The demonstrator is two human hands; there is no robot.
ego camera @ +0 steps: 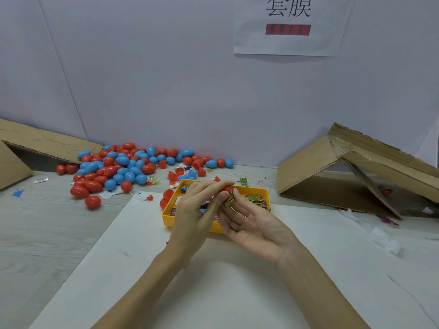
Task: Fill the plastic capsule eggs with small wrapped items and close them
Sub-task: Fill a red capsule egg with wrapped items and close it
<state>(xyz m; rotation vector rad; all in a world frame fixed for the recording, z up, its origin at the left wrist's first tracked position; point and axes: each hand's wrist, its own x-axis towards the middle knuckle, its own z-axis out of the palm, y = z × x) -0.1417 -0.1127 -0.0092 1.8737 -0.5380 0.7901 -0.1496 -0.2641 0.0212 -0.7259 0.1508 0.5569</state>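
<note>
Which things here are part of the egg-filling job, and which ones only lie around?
Part of the job:
- red egg half, held by the left hand
- green wrapped item, pinched by the right hand
- yellow tray with more wrapped items
- pile of eggs

Lying about:
- cardboard boxes
- paper sign on the wall
- white paper scraps

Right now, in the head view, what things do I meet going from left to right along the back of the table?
Left cardboard flap → pile of red and blue eggs → yellow tray → right cardboard box.
</note>
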